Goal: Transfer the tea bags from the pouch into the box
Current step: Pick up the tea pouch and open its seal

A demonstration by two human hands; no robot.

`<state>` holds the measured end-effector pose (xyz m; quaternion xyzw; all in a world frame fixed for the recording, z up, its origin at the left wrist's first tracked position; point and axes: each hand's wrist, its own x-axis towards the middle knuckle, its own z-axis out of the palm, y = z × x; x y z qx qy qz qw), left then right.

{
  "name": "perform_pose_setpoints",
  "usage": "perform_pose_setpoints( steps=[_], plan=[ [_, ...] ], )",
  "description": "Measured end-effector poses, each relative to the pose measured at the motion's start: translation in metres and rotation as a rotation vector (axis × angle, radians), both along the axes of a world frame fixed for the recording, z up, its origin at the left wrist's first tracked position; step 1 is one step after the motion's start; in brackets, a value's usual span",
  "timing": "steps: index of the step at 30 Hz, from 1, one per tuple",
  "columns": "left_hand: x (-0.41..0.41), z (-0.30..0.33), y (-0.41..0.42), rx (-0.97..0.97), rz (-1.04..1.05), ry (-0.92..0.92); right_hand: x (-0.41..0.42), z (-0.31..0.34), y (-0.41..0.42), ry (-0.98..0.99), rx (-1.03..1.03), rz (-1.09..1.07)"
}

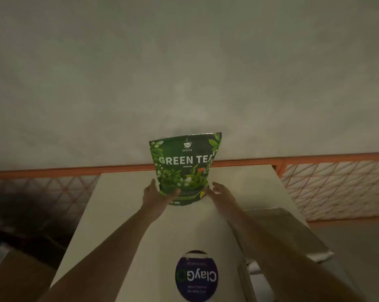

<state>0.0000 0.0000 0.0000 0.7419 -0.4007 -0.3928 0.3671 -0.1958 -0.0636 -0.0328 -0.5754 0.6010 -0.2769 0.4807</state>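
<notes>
White table (123, 205), far end: upright green pouch (185, 168) is being gripped low by left hand (157, 196); right hand (222, 196) is being held alongside, fingers relaxed. Judged light, crinkly; sides suit grasping.

The pouch (185, 168) reads "SIPSTER", "GREEN TEA", "Jasmine"; the round sticker (196, 276) reads "ClayG", upside down.
</notes>
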Motion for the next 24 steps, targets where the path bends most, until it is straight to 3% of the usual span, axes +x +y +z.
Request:
perform_pose_setpoints(
  steps=[8,12,16,24],
  plan=[
    [0.005,-0.014,-0.041,-0.362,0.072,0.187,0.015,-0.006,-0.047,-0.186,0.02,-0.045],
    [0.008,-0.013,-0.053,-0.399,0.111,0.206,0.016,0.004,-0.063,-0.265,-0.103,0.007],
    [0.006,-0.01,-0.057,-0.408,0.117,0.264,0.014,0.007,-0.068,-0.328,-0.076,0.079],
    [-0.012,0.01,-0.028,-0.36,0.079,0.357,0.003,0.007,-0.035,-0.211,-0.1,-0.003]
  ],
)
